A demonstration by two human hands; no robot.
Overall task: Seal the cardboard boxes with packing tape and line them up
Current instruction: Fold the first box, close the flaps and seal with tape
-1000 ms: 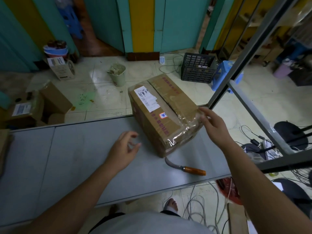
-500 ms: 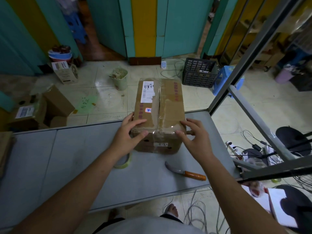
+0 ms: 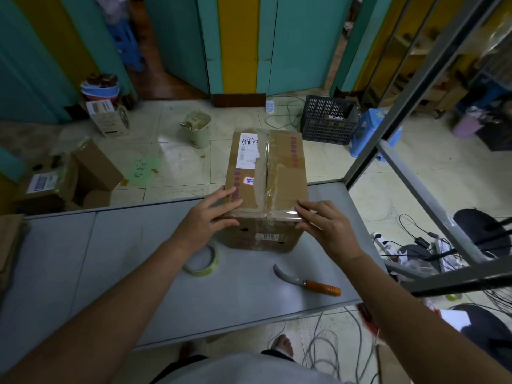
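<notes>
A brown cardboard box (image 3: 279, 173) stands on the grey table (image 3: 110, 273), long side pointing away from me. Clear tape runs along its top seam and a white label sits on the far left of the top. My left hand (image 3: 206, 221) lies flat on the near left top corner, fingers spread. My right hand (image 3: 327, 228) presses the near right edge where the tape folds over. A roll of packing tape (image 3: 203, 261) lies flat on the table just under my left wrist, partly hidden by it.
A curved knife with an orange handle (image 3: 307, 282) lies near the table's front edge. Below on the floor are open cardboard boxes (image 3: 83, 176), a bin (image 3: 196, 128), a black crate (image 3: 329, 120) and a blue stool (image 3: 371, 128). A metal frame (image 3: 410, 79) rises at the table's right end.
The box has been turned from a diagonal pose to point straight away from me. Both hands moved onto its near top edge. The tape roll came into view under my left wrist.
</notes>
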